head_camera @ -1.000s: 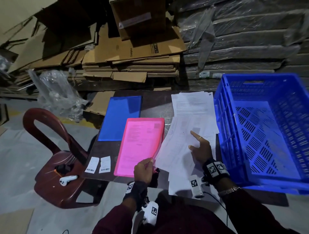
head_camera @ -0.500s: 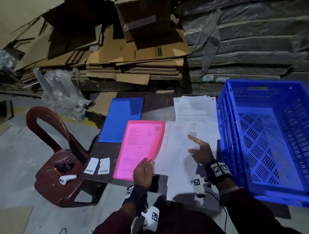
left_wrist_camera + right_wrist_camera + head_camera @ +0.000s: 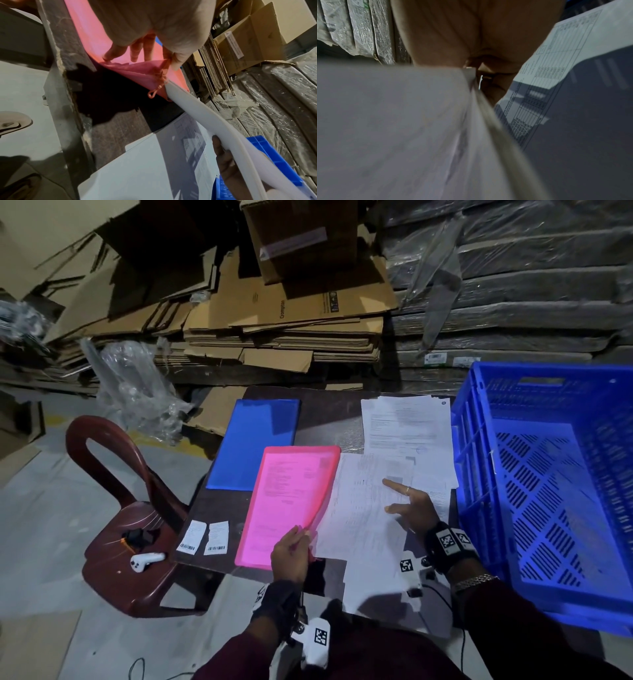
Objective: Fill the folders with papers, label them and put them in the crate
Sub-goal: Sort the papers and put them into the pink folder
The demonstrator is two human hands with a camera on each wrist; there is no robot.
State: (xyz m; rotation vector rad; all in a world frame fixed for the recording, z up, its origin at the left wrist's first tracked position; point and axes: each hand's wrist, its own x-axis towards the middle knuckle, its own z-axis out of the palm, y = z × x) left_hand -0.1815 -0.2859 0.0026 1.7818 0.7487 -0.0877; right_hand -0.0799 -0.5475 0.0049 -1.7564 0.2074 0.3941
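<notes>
A translucent pink folder with a printed sheet inside lies on the dark table. My left hand pinches the near right corner of its cover, lifting that edge. In the left wrist view my left hand has its fingers under the pink flap, beside a pink string. My right hand holds a sheaf of white papers, index finger stretched out on top. The sheaf's left edge curves into the folder's open side. A blue folder lies behind. Two barcode labels sit left of the pink folder.
A big blue crate stands at the table's right edge, with more printed sheets beside it. A dark red chair on the left carries a small white device. Flattened cardboard and wrapped boards are piled behind.
Both hands keep their holds and barely move. The sheaf has edged slightly toward the pink folder's open side.
</notes>
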